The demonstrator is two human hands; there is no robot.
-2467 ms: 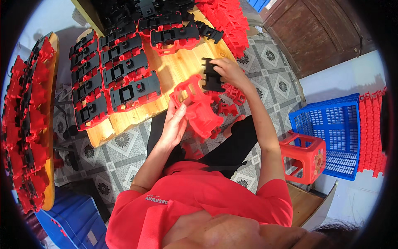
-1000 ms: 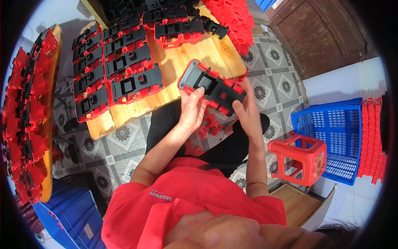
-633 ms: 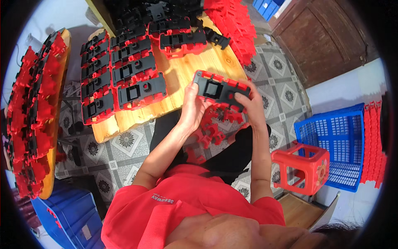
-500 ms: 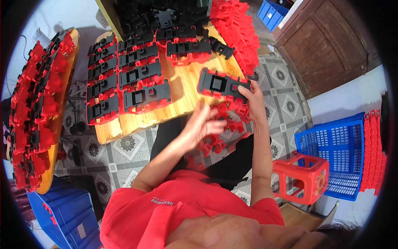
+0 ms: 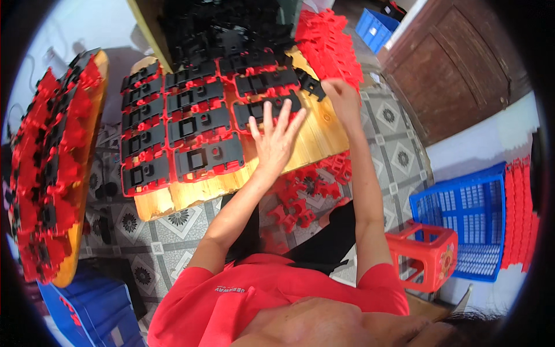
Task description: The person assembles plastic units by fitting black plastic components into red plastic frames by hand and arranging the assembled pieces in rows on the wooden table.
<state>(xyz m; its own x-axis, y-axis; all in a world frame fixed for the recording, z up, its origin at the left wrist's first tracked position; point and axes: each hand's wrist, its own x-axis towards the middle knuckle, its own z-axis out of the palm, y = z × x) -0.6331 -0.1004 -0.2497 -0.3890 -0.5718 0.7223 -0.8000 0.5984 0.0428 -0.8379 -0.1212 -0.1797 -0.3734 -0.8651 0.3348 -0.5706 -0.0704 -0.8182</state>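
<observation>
My left hand [image 5: 275,143] is open, fingers spread, with its fingertips on a flat red-and-black plastic assembly [image 5: 248,110]. This piece has a black plate on top of a red frame and lies on the wooden table in the right-hand column. My right hand [image 5: 342,99] is over the table's right edge, beside a loose black plastic part [image 5: 311,84] and the stack of red plastic frames [image 5: 326,43]. Its fingers are curled in; whatever they may hold is hidden. Several matching assemblies [image 5: 209,157] lie in columns to the left of my left hand.
A heap of black parts [image 5: 225,29] fills the table's far side. Red frames [image 5: 295,211] lie on the floor under the near edge. Another board [image 5: 95,144] with assemblies stands left. At right are a red stool [image 5: 425,260] and a blue crate [image 5: 462,217].
The assembly that my right hand held is now on the table under my left hand's fingers. My left hand moved forward; my right hand let go and moved up to the table's right edge.
</observation>
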